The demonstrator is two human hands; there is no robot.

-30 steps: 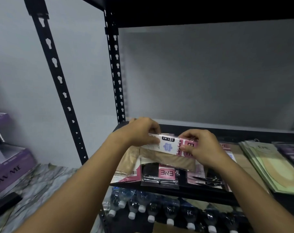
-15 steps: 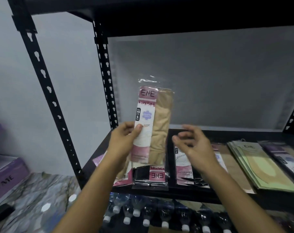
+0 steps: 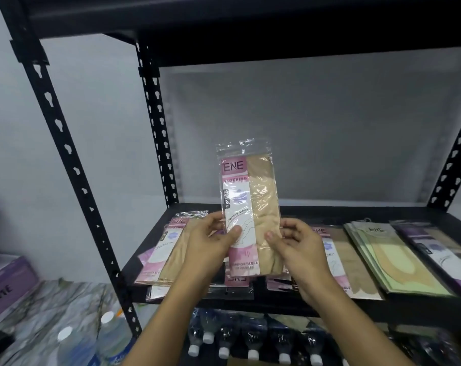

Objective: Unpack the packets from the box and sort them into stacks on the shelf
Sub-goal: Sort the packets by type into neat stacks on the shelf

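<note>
- I hold 1 stocking packet upright in front of me, above the shelf, pink label on its left and beige fabric on its right.
- My left hand grips its lower left edge, thumb on the label, fingers behind.
- My right hand pinches the lower right edge, thumb on the beige side.
- Beneath my hands, beige packets lie on the shelf at the left.
- Green packets lie stacked to the right.
- Capped bottles stand on the level below.
</note>
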